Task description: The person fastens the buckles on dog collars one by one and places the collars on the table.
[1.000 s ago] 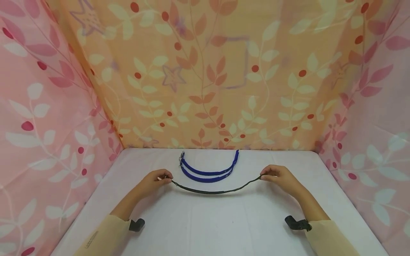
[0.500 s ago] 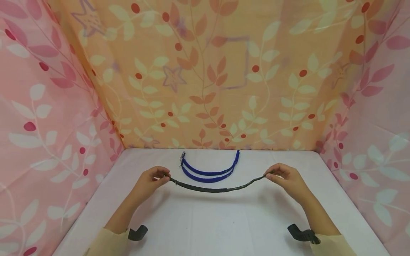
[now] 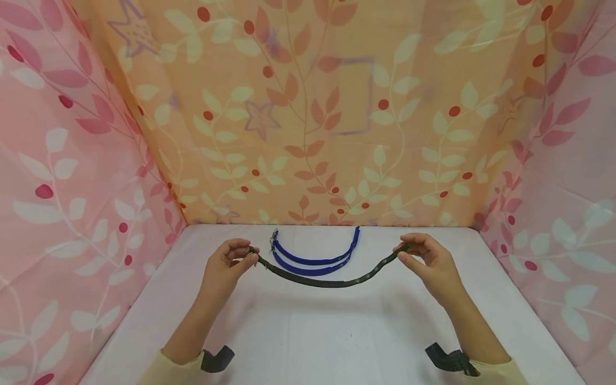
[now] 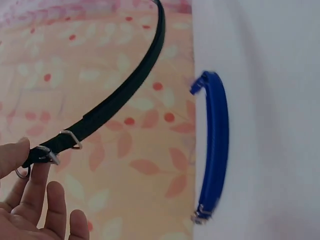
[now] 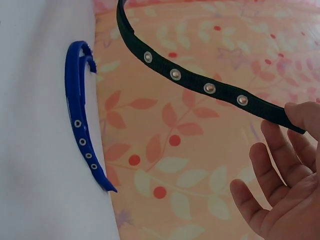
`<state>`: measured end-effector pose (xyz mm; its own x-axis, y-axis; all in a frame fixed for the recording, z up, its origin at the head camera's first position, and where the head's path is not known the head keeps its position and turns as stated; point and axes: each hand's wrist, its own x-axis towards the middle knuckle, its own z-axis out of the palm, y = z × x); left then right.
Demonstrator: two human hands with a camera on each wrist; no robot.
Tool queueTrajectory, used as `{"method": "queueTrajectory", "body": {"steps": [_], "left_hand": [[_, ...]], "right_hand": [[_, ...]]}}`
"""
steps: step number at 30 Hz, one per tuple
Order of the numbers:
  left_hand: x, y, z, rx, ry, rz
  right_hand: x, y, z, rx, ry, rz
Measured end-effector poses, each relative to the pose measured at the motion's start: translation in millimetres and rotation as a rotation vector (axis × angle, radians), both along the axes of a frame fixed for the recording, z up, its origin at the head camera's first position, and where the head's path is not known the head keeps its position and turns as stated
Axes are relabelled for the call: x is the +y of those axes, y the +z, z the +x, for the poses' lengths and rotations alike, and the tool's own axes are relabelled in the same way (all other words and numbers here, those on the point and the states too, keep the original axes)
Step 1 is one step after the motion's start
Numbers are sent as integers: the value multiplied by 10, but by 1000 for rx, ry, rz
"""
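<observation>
Left grip (image 3: 223, 266) is pinching a dark green collar (image 3: 320, 284) by its buckle (image 4: 50, 155) end, thumb against fingertips; right grip (image 3: 435, 266) is pinching the opposite end, past the eyelets (image 5: 175, 74), other fingers spreading loosely. Collar is sagging between the two, hanging above the white table (image 3: 317, 342). Beyond, two blue collars (image 3: 313, 271) are lying curved near the far edge. Floral curtain (image 3: 308, 107) is rising behind.

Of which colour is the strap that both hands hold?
The strap is dark green; it shows best in the right wrist view.
</observation>
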<state>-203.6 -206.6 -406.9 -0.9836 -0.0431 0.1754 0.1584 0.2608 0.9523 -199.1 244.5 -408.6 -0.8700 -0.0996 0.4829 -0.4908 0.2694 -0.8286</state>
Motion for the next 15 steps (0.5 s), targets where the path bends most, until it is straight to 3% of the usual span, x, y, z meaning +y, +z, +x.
{"method": "queueTrajectory", "body": {"steps": [8, 15], "left_hand": [[275, 175, 143, -11, -32, 201], [483, 227, 252, 18, -104, 260]], "right_hand": [[-250, 145, 136, 44, 20, -114], [-426, 237, 267, 77, 8, -37]]}}
